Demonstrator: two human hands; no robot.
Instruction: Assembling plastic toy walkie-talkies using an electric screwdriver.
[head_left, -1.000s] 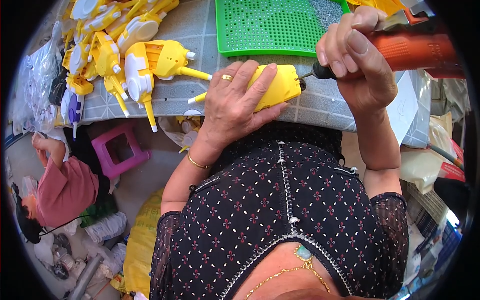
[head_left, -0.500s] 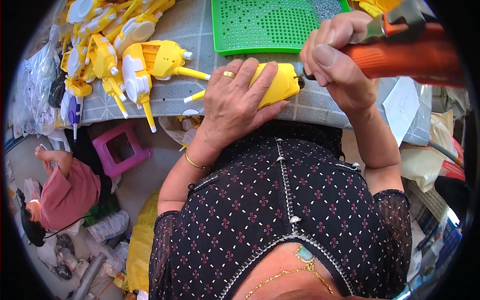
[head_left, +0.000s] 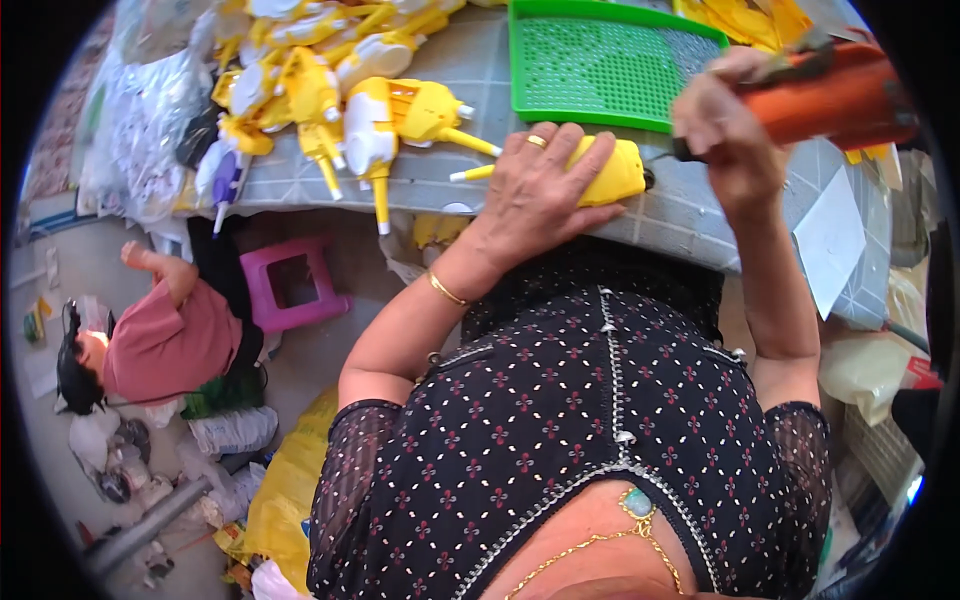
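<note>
My left hand (head_left: 548, 195) lies over a yellow plastic casing (head_left: 612, 172) near the table's front edge, its fingers wrapped across the top and the thumb along the near side. A thin yellow stem with a white tip sticks out left of that hand. My right hand (head_left: 735, 135) grips an orange power screwdriver (head_left: 825, 103), held roughly level above the table. The screwdriver's dark nose and thin bit point left at the casing's right end, a short gap apart from it. Both hands are slightly blurred.
A green perforated tray (head_left: 590, 118) with small metal pieces stands behind the casing. Yellow-and-white plastic assemblies (head_left: 370, 140) are heaped at the left, beside a purple one (head_left: 228, 180). White paper (head_left: 830, 240) hangs over the right edge. A pink stool (head_left: 265, 290) and another person (head_left: 175, 345) are lower left.
The whole view has shifted, so things appear farther right. My right hand has drawn the screwdriver back from the casing's end. My left hand keeps its hold on the casing.
</note>
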